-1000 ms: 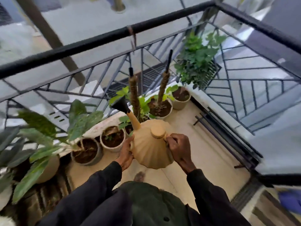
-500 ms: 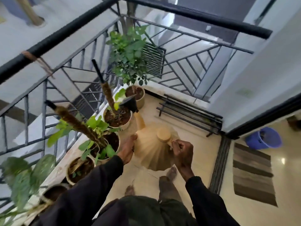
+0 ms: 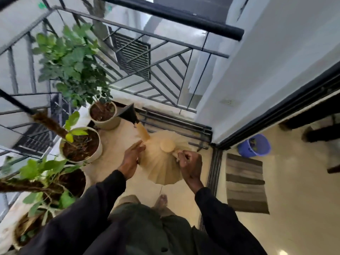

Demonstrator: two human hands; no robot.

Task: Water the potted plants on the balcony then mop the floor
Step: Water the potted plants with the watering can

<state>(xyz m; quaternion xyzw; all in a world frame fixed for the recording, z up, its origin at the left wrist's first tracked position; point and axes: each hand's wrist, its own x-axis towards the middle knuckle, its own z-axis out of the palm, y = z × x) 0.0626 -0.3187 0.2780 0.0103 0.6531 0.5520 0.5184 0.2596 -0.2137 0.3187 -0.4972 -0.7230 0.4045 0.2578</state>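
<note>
A tan ribbed watering can [image 3: 161, 168] with a black rose spout [image 3: 128, 114] hangs in front of me over the balcony floor. My right hand [image 3: 190, 164] grips its handle behind the round lid. My left hand [image 3: 131, 159] rests flat against the can's left side, fingers straight. The spout points toward the far pot [image 3: 104, 115] holding a bushy green plant [image 3: 71, 61]. Nearer on the left stand a white pot with a moss pole [image 3: 81, 144] and a dark pot with leafy vines [image 3: 73, 181].
A black metal railing [image 3: 165, 13] bounds the balcony at left and ahead. Dark bars [image 3: 176, 124] lie on the floor by the far wall. A sliding-door track [image 3: 214, 168] leads right to a striped mat [image 3: 245, 183] and a blue bucket [image 3: 254, 146].
My view has swung to the right along the row of pots. The can moved with it; its spout went from the moss-pole pots to the far bushy plant's pot. My left fingers straightened.
</note>
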